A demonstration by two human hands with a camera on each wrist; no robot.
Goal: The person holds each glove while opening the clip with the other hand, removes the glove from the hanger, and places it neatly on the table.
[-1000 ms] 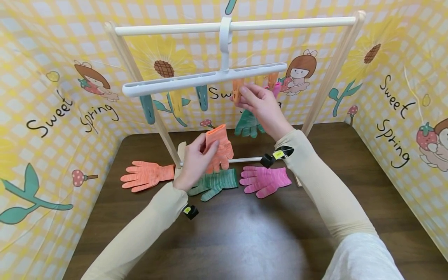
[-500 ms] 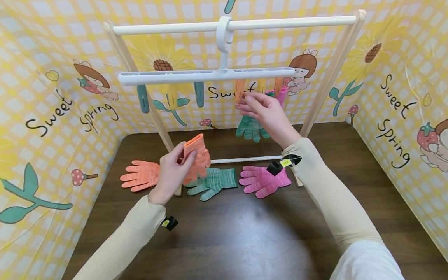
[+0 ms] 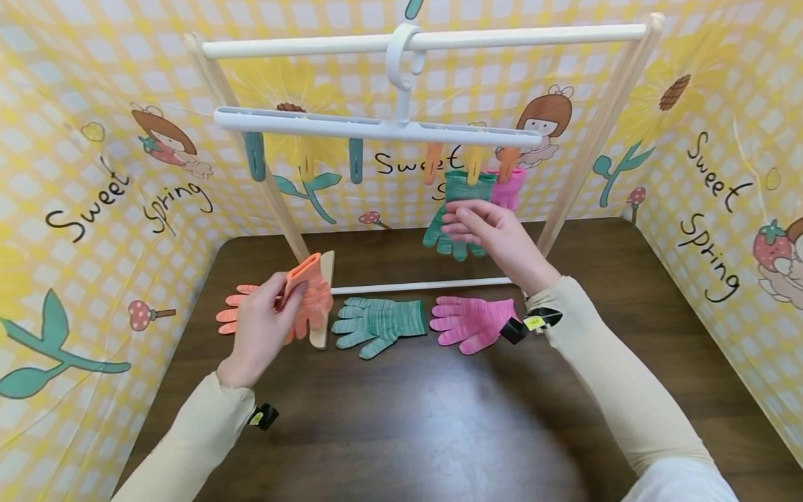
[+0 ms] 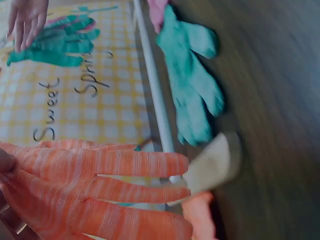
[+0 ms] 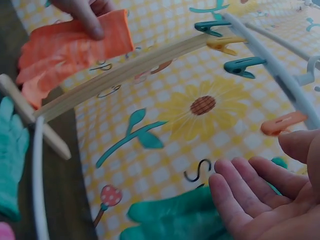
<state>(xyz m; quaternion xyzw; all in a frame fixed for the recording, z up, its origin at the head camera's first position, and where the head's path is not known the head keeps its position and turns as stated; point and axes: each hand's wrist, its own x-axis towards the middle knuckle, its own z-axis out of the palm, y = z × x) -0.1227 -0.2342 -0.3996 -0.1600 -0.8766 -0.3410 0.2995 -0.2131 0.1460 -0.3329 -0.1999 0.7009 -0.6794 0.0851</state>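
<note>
My left hand (image 3: 258,331) pinches an orange knit glove (image 3: 314,296) near its cuff, fingers of the glove hanging down. In the left wrist view that glove's striped fingers (image 4: 140,165) spread across the lower part. My right hand (image 3: 492,233) is held in the air with relaxed fingers and nothing in them, in front of a hanging green glove (image 3: 467,185). A yellow clothespin (image 3: 474,166) clips that glove to a white hanger (image 3: 326,125). Beside it a pink glove (image 3: 513,187) hangs from an orange clothespin (image 3: 509,162). Another orange clothespin (image 5: 282,123) hangs without a glove above my right fingers.
On the dark table (image 3: 401,418) lie a green glove (image 3: 384,324), a pink glove (image 3: 469,322) and an orange glove (image 3: 228,317), partly behind my left hand. A wooden rack with a white top rod (image 3: 301,47) carries the hanger. A teal clothespin (image 3: 254,157) hangs at its left end.
My left hand has moved left and down with the orange glove. My right hand has come away from the orange clothespin, down and right. The hanger has tipped, its right end now lower.
</note>
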